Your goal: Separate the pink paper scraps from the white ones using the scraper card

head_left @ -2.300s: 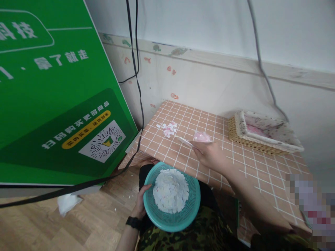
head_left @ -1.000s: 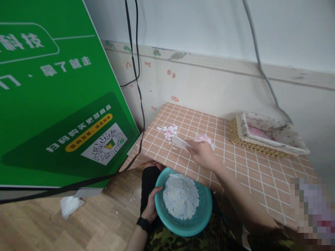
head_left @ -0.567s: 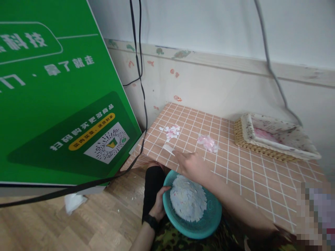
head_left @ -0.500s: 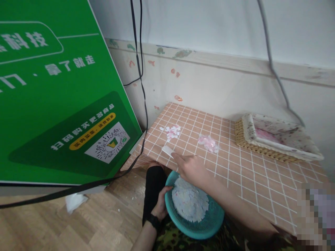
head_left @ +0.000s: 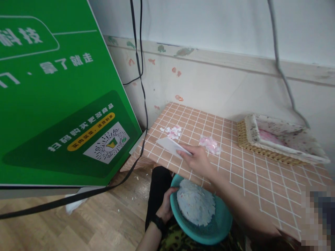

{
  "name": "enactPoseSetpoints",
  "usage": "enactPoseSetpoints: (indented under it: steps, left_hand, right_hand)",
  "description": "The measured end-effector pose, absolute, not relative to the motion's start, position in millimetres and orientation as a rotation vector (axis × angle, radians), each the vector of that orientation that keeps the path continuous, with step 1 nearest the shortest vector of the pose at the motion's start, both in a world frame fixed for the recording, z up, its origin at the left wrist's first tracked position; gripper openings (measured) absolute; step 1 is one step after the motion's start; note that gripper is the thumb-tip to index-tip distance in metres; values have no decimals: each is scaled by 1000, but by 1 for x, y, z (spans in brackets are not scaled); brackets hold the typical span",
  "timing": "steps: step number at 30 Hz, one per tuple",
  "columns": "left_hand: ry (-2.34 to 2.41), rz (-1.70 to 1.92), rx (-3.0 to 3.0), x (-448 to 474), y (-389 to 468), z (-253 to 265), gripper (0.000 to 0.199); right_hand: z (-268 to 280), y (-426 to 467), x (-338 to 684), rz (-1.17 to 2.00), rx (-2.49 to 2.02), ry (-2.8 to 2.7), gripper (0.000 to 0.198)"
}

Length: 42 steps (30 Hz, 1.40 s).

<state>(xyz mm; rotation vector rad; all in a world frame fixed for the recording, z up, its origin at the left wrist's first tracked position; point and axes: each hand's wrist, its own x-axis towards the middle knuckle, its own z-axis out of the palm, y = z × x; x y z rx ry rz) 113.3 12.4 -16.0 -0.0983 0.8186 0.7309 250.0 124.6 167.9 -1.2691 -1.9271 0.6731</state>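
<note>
My right hand [head_left: 197, 158] pinches a flat white card [head_left: 171, 147] by its near end, thumb on one side and fingers on the other. The card slants over the left part of the checked table [head_left: 243, 174]. Just beyond its far edge lies a small heap of white and pink paper scraps [head_left: 174, 131]. A pinkish pile with shiny clear bits [head_left: 210, 144] sits farther right. Down at my lap, my left hand [head_left: 166, 206] grips the rim of a teal plastic basket [head_left: 222, 233]. Whitish paper pieces [head_left: 195, 203] are heaped in this basket.
A cloth-lined wicker basket [head_left: 243, 139] with pink contents stands against the wall at right. Black cables [head_left: 142, 94] hang in front of the table's left end, beside a large green sign panel [head_left: 65, 83]. White plastic [head_left: 74, 205] lies on the floor.
My right hand has lifted and turned the white card, so more of its face shows. The teal basket and my left hand appear slightly farther right and lower.
</note>
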Motion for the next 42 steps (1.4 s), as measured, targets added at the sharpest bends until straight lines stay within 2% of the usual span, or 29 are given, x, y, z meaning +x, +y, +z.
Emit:
enactPoseSetpoints:
  steps: [6, 13, 17, 23, 29, 33, 37, 42]
  left_hand:
    - [812, 683, -73, 117, 15, -19, 30]
    - [826, 670, -32, 117, 15, -17, 28]
    - [831, 655, 25, 119, 13, -16, 24]
    - [831, 686, 82, 125, 5, -15, 25]
    - [831, 712, 108, 133, -4, -14, 24]
    - [853, 744, 122, 136, -6, -12, 18]
    - [877, 722, 127, 135, -7, -15, 18]
    - [915, 719, 167, 127, -10, -18, 17]
  right_hand:
    - [167, 163, 277, 307, -1547, -1952, 33]
    - [164, 137, 294, 367, -1525, -1691, 27]
    - [150, 84, 369, 450, -1392, -1169, 28]
    - [132, 7, 529, 26, -1217, -400, 22]
    - [111, -24, 596, -50, -1294, -125, 16]
    - [115, -29, 596, -34, -1312, -115, 15]
    - [132, -19, 543, -29, -1203, -396, 24]
    - [149, 19, 421, 411, -1327, -973, 29]
